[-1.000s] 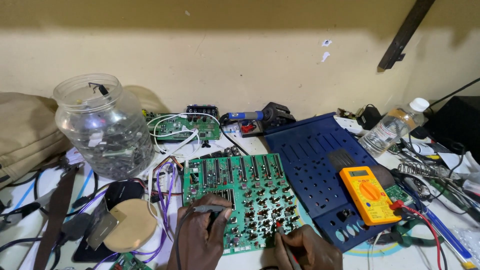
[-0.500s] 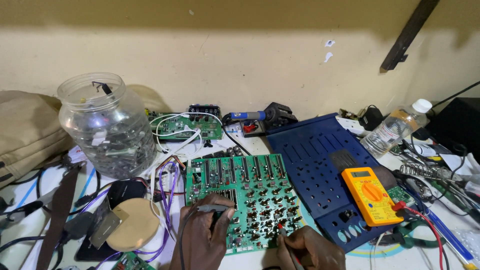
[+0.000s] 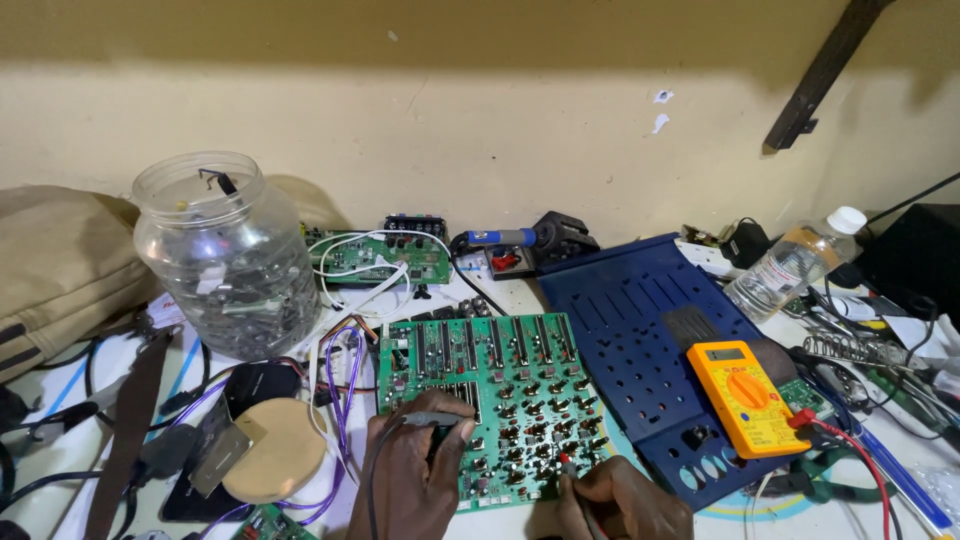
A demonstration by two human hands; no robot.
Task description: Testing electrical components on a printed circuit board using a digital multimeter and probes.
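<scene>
The white tabletop (image 3: 500, 295) carries a green circuit board (image 3: 490, 400) under both hands (image 3: 500, 490), a clear jar (image 3: 225, 255) far to their left, and a blue perforated panel (image 3: 640, 330) with a yellow multimeter (image 3: 745, 395) to their right.

Cluttered worktop (image 3: 660, 520) against a yellow wall. Large green circuit board (image 3: 490, 395) lies flat at centre. Left hand (image 3: 410, 475) presses a dark probe (image 3: 435, 419) onto its near-left area; right hand (image 3: 625, 500) holds a red-tipped probe (image 3: 567, 470) on its near edge. Yellow multimeter (image 3: 745, 395) rests on a blue perforated panel (image 3: 640, 340) to the right. Clear jar (image 3: 225, 255) stands far left.
</scene>
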